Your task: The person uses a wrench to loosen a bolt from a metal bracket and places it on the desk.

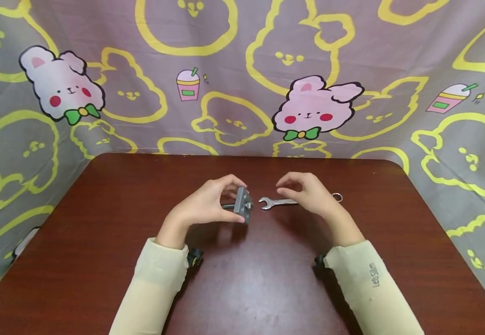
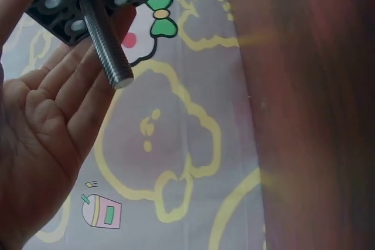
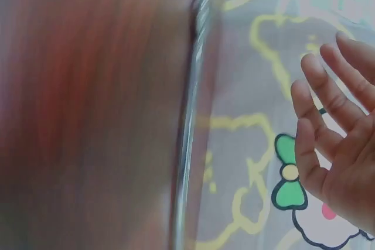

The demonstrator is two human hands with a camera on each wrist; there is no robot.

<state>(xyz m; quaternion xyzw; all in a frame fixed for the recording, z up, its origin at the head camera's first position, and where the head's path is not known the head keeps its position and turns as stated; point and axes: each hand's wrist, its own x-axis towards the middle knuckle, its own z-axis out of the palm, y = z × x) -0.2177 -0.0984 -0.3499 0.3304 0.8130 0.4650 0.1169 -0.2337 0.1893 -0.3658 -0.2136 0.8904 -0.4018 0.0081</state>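
Note:
In the head view my left hand (image 1: 206, 202) pinches a dark grey square plate (image 1: 242, 205) by its edges, thumb below and fingers above. A threaded bolt (image 2: 108, 45) runs through the plate's middle and points back toward the palm in the left wrist view. Several round metal ends show around it on the plate. To the right, my right hand (image 1: 309, 193) hovers with relaxed fingers, holding nothing. Beneath and behind it a silver combination wrench (image 1: 282, 202) lies on the table, its open end toward the plate; the hand hides part of the shaft.
The dark red-brown wooden table (image 1: 242, 288) has rounded far corners. A grey curtain (image 1: 234, 56) with yellow outlines and cartoon rabbits hangs behind it and along both sides. Black straps (image 1: 194, 257) show at the sleeve cuffs.

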